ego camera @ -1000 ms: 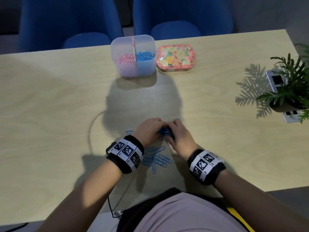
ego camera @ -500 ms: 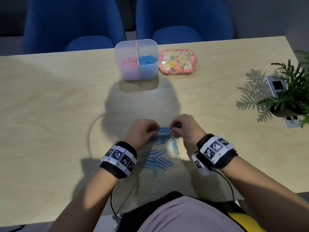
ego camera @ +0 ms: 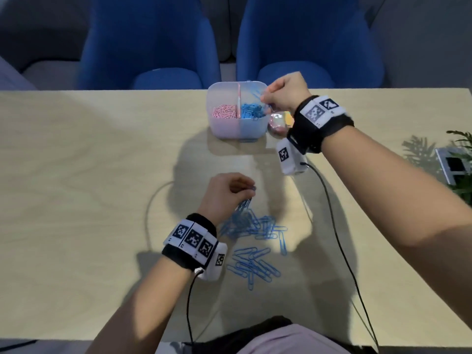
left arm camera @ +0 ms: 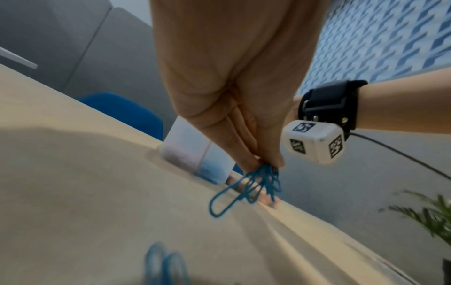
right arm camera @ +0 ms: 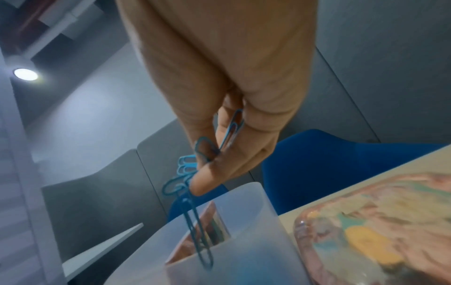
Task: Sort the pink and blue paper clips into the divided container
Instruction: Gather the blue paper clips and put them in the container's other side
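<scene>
A translucent divided container point(ego camera: 219, 129) stands at the table's far side, with pink clips point(ego camera: 224, 112) in its left half and blue clips point(ego camera: 251, 111) in its right half. My right hand point(ego camera: 265, 98) hovers over the right half and pinches a bunch of blue clips point(right arm camera: 185, 173) that dangle into the container point(right arm camera: 246, 204). My left hand point(ego camera: 249, 192) is nearer to me, pinching a tangle of blue clips point(left arm camera: 253, 181) just above the table. More loose blue clips point(ego camera: 252, 241) lie on the table by the left wrist.
A flowered tin point(ego camera: 278, 121) sits right of the container, half hidden by my right wrist. A potted plant point(ego camera: 462, 159) and a marker card point(ego camera: 454, 164) stand at the right edge. Two blue chairs point(ego camera: 150, 42) face the far side. Wrist cables point(ego camera: 339, 241) trail across the table.
Both hands were together over the loose pile. My right hand has since carried blue clips away to above the container's right half, while my left hand stays by the pile holding its own bunch.
</scene>
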